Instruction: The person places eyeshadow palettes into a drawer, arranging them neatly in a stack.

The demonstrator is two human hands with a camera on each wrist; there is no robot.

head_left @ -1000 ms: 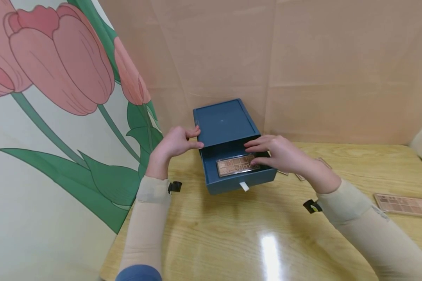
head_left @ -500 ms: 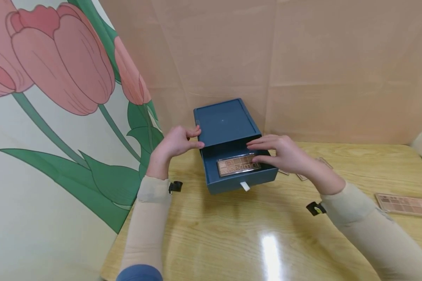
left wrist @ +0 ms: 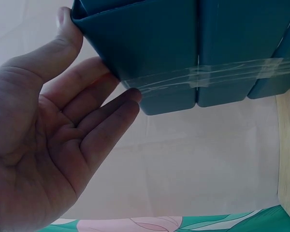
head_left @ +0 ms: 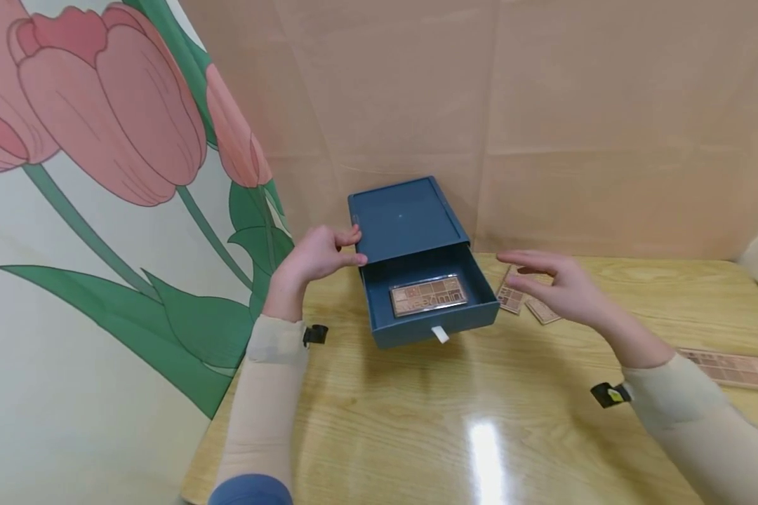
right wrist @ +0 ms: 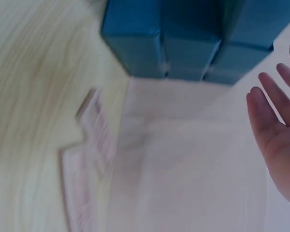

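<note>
A blue drawer unit (head_left: 404, 221) stands against the backdrop, its top drawer (head_left: 417, 330) pulled out. An eyeshadow palette (head_left: 428, 295) lies flat in that drawer. At the unit's upper left side is my left hand (head_left: 316, 254); its thumb touches the front corner and its fairly straight fingers rest along the side, as the left wrist view also shows. My right hand (head_left: 559, 284) hovers to the right of the drawer, fingers extended and holding nothing. Below it on the table are two smaller palettes, one nearer the drawer (head_left: 510, 294) and one partly hidden by the hand (head_left: 543, 311).
Another long palette (head_left: 733, 368) lies at the right of the wooden table (head_left: 417, 421), partly covered by the right sleeve. In the left wrist view, clear tape (left wrist: 200, 76) runs across the unit's stacked tiers. A tulip-printed wall covering (head_left: 114, 126) borders the left side.
My right hand has left the open drawer, moving right to above the small palettes. The palette in the drawer is now fully visible. My left hand has stayed in place.
</note>
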